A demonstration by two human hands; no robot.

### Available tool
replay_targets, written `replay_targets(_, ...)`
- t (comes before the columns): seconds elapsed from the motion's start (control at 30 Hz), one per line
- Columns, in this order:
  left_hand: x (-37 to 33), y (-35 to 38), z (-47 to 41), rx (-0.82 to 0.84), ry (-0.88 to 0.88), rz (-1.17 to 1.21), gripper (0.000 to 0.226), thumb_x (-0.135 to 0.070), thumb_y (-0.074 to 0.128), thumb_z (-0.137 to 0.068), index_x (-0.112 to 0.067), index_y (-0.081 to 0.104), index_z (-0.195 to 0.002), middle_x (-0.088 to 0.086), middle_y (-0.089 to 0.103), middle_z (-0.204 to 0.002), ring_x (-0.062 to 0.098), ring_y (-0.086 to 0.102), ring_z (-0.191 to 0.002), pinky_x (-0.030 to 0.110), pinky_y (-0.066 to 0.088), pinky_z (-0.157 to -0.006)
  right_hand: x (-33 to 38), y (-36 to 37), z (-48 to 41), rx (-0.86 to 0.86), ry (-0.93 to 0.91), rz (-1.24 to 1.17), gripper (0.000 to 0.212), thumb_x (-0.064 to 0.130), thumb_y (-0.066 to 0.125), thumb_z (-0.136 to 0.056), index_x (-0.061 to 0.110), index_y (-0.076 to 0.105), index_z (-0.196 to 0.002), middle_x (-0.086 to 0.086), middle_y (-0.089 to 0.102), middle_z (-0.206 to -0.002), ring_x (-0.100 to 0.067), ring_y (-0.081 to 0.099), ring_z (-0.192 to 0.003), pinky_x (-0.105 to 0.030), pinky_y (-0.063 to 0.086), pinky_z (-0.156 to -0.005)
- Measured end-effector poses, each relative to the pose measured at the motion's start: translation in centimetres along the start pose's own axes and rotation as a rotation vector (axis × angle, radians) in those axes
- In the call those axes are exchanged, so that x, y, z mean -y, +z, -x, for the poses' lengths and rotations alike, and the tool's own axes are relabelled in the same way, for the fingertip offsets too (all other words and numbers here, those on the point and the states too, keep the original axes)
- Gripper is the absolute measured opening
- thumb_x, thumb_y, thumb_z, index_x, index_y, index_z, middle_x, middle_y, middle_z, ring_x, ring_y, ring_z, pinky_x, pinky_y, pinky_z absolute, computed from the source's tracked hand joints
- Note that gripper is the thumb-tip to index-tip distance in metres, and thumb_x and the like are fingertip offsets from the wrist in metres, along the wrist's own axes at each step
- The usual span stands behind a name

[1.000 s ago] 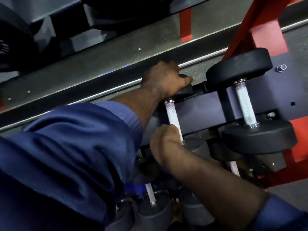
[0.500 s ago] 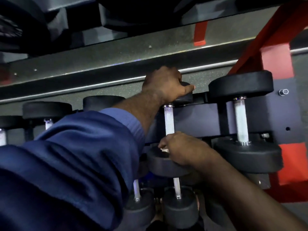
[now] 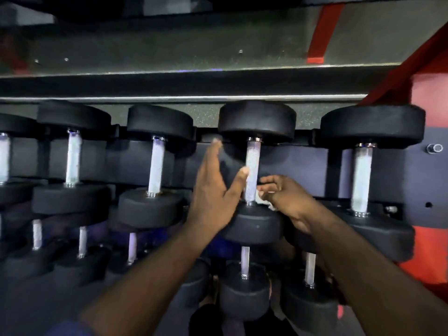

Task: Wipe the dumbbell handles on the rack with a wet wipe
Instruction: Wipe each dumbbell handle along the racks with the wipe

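Black dumbbells with knurled silver handles stand in rows on a dark rack. My right hand pinches a small white wet wipe against the low right side of the middle dumbbell's handle. To the left of that handle is my left hand, fingers straight and spread, thumb tip near the handle, holding nothing. The dumbbell's far head is uncovered.
More dumbbells fill the top row, with handles at the left and at the right. A lower row sits beneath my arms. The red rack frame rises at the right. A grey floor rail runs behind.
My left hand has let go of the dumbbell's far head and dropped beside the handle with fingers open. My right hand stays low on the handle with the wipe. The camera has levelled, showing more of the rack.
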State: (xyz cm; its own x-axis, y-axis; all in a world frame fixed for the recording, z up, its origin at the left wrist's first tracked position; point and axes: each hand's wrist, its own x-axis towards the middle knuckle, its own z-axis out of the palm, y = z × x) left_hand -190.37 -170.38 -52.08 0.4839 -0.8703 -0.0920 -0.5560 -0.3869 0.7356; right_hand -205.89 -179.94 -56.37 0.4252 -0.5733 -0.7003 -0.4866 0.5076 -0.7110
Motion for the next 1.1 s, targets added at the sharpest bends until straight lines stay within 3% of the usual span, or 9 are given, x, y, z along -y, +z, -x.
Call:
replay_targets(0.1,1.7,1.2,3.3,0.005,-0.308,0.210,0.048,-0.043,0.061,-0.103,-0.026,0.049,-0.147,-0.007,0.060,-0.145,0.013,0.059,-0.131,0.032,0.043,-0.114,1.4,-0.8,-1.3,0.124,0.033,0.298,0.022,-0.006,0.061,-0.091,0.014,0.070,-0.092,-0.009,0.072,-0.091,-0.018,0.060,-0.079,-0.026,0.045,-0.062)
replay_targets(0.2,1.7,3.1,4.1,-0.192,-0.461,0.426,0.021,-0.025,0.054,-0.104,-0.030,0.059,-0.124,-0.013,0.069,-0.125,0.009,0.063,-0.123,0.032,0.044,-0.113,2.4,-1.6,-1.3,0.152,0.049,0.397,0.021,-0.006,0.062,-0.090,0.008,0.072,-0.103,-0.012,0.074,-0.097,-0.018,0.060,-0.082,-0.025,0.046,-0.062)
replay_targets(0.37,1.3,4.4,4.7,-0.336,-0.375,0.447,0.035,-0.017,0.042,-0.089,-0.024,0.064,-0.116,-0.006,0.072,-0.118,0.011,0.066,-0.115,0.043,0.049,-0.107,0.0,0.3,-2.1,0.170,-0.025,0.468,0.027,0.010,0.054,-0.082,0.005,0.067,-0.105,-0.019,0.073,-0.109,-0.037,0.069,-0.108,-0.050,0.055,-0.097)
replay_targets(0.5,1.3,4.2,4.7,-0.295,-0.338,0.413,0.042,-0.028,0.037,-0.087,-0.023,0.067,-0.116,-0.006,0.073,-0.113,0.017,0.066,-0.113,0.047,0.050,-0.105,0.8,0.0,-1.1,0.137,-0.021,0.448,0.032,-0.001,0.056,-0.088,0.009,0.067,-0.117,-0.018,0.074,-0.107,-0.022,0.068,-0.090,-0.036,0.050,-0.084)
replay_targets(0.63,0.8,3.9,4.7,-0.281,-0.346,0.384,0.046,-0.034,0.033,-0.085,-0.023,0.066,-0.115,-0.007,0.074,-0.110,0.019,0.066,-0.111,0.048,0.050,-0.103,1.0,0.9,-0.8,0.089,-0.062,0.627,0.027,0.022,0.056,-0.077,0.017,0.065,-0.102,-0.002,0.075,-0.096,-0.028,0.070,-0.094,-0.048,0.056,-0.089)
replay_targets(0.73,0.5,3.6,4.6,-0.269,-0.351,0.363,0.045,-0.032,0.034,-0.086,-0.022,0.066,-0.115,-0.008,0.073,-0.108,0.021,0.066,-0.109,0.050,0.050,-0.101,2.9,0.8,1.6,0.039,-0.114,0.849,0.030,0.015,0.058,-0.088,0.018,0.061,-0.117,-0.005,0.072,-0.109,-0.028,0.066,-0.104,-0.042,0.053,-0.093)
replay_targets(0.9,0.4,3.5,4.5,-0.287,-0.359,0.371,0.038,-0.032,0.035,-0.086,-0.028,0.063,-0.111,-0.009,0.073,-0.105,0.020,0.066,-0.105,0.049,0.051,-0.098,3.6,1.0,5.0,-0.169,-0.443,0.771,0.053,0.003,0.059,-0.089,0.028,0.054,-0.135,0.008,0.074,-0.107,-0.011,0.068,-0.105,-0.031,0.054,-0.095)
replay_targets(1.0,0.5,3.6,4.6,-0.297,-0.362,0.375,0.036,-0.032,0.035,-0.086,-0.030,0.060,-0.111,-0.006,0.072,-0.104,0.021,0.066,-0.103,0.048,0.052,-0.096,3.6,1.5,4.0,-0.047,-0.514,0.792,0.041,0.010,0.058,-0.093,0.037,0.046,-0.120,0.008,0.072,-0.112,-0.011,0.068,-0.106,-0.037,0.057,-0.090)
replay_targets(1.1,1.0,3.7,4.6,-0.282,-0.361,0.335,0.035,-0.034,0.034,-0.086,-0.028,0.058,-0.111,0.001,0.068,-0.104,0.025,0.064,-0.100,0.048,0.051,-0.092,4.9,2.5,3.4,0.108,-0.424,1.097,0.036,0.018,0.054,-0.088,0.043,0.042,-0.111,0.000,0.068,-0.107,-0.029,0.066,-0.094,-0.047,0.057,-0.079)
